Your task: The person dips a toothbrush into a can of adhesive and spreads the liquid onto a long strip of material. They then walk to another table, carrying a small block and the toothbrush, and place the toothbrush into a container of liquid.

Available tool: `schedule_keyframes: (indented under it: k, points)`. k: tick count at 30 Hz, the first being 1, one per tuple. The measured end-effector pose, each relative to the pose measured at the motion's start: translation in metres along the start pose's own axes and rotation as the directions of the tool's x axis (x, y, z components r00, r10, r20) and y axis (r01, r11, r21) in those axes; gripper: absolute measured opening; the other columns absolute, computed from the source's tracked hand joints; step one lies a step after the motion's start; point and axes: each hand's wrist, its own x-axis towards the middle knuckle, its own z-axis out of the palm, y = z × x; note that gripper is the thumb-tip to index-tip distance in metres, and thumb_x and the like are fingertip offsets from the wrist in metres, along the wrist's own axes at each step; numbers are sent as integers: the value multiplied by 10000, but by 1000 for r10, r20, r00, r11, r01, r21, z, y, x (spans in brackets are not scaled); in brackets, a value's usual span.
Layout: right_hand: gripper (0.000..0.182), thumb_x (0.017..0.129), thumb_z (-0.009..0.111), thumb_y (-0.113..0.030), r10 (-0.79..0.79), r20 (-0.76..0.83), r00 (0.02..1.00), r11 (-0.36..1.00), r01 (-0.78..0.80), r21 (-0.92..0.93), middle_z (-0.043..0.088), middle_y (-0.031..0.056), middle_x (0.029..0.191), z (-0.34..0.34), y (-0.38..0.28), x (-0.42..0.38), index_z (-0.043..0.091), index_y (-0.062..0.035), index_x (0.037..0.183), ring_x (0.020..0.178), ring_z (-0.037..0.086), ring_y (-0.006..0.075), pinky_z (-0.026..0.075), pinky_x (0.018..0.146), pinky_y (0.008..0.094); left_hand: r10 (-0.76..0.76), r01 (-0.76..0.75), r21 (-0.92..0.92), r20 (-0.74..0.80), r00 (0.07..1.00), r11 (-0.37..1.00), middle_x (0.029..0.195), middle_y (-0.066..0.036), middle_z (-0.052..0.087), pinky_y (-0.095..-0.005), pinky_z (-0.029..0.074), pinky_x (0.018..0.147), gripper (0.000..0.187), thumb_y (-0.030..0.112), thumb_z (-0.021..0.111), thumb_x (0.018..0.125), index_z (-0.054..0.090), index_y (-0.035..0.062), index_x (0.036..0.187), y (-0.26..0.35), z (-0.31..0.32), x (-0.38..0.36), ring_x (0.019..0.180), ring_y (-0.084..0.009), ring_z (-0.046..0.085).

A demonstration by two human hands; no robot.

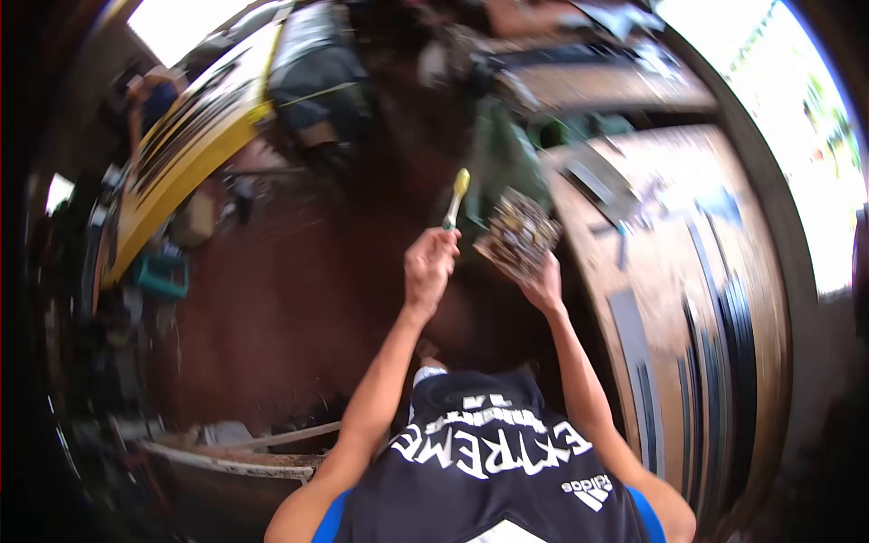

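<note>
My left hand [430, 267] is closed around the lower end of a toothbrush [457, 197], which has a pale handle and a yellow tip pointing up and away. To its right, my right hand [544, 288] grips a squarish panel [520, 235] by its lower right edge. Brown, tan and whitish bumps cover the panel's face, but blur hides what they are made of. A short gap separates the toothbrush from the panel, and both are held in the air in front of me.
On my right runs a wooden workbench [652, 308] with long dark strips [740, 335] and a flat metal plate [597, 185]. A yellow-edged rack [181, 195] stands at left, with a person [158, 98] beyond it. A teal plastic stool [163, 275] is on the reddish floor [262, 317].
</note>
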Motion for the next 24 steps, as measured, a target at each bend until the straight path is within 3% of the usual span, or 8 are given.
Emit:
schedule_keyframes:
  k: [6,11,14,15,19,22,23,24]
  points:
    - [514,810,838,-147,93,123,988,979,-113,170,708,69,1154,132,12,11,625,13,1249,1049,668,176,496,977,336,-152,140,-63,-311,938,988,745,14,576,-172,331,475,207,220,603,1024,671,27,1055,-22,-215,-10,560,-13,444]
    - [546,767,867,-236,153,201,968,988,-152,-22,715,110,1144,232,-5,33,652,17,1200,1059,669,235,486,981,380,-172,156,-78,-592,787,985,760,15,609,-192,351,504,200,221,619,1012,692,36,1034,-6,-359,-43,606,-13,475]
    - [539,772,854,-244,54,274,960,979,3,-202,703,103,1135,298,14,58,642,16,1193,1050,653,240,484,963,371,-146,124,-84,-725,674,989,774,0,617,-202,394,545,200,194,627,1004,692,23,1084,-3,-436,-54,630,-34,503]
    - [546,765,865,-258,77,309,948,991,-38,-129,700,106,1130,325,12,70,637,10,1183,1045,655,247,488,958,378,-121,119,-59,-770,627,991,777,-3,618,-206,403,551,195,184,628,1002,692,22,1089,-7,-465,-57,634,-39,513]
    - [574,759,876,-232,-99,525,845,995,84,52,687,102,1151,452,-5,138,598,-19,1214,1053,654,243,497,958,380,-64,135,-17,-935,348,991,724,15,582,-224,431,526,199,234,657,985,683,38,1003,-93,-589,-86,624,-57,538]
    - [579,764,866,-227,-140,646,751,989,79,122,684,119,1177,572,-54,190,591,-20,1229,1071,649,265,494,966,379,-316,201,-288,-940,126,936,670,0,571,-249,436,487,168,240,666,970,684,77,1004,-168,-627,-157,571,-87,543]
    - [624,787,823,-202,-182,734,654,982,75,176,656,185,1214,611,-85,206,534,21,1293,1131,623,327,455,1029,415,-399,304,-380,-917,-2,873,663,-11,583,-266,426,446,159,228,666,964,680,70,973,-207,-629,-196,534,-107,550]
    - [588,806,766,-165,-178,723,667,971,240,18,623,228,1258,702,-66,234,527,35,1305,1166,595,377,433,1051,430,-491,265,-520,-854,-169,812,650,-31,583,-287,438,445,160,203,669,950,674,47,919,-218,-626,-229,517,-131,558]
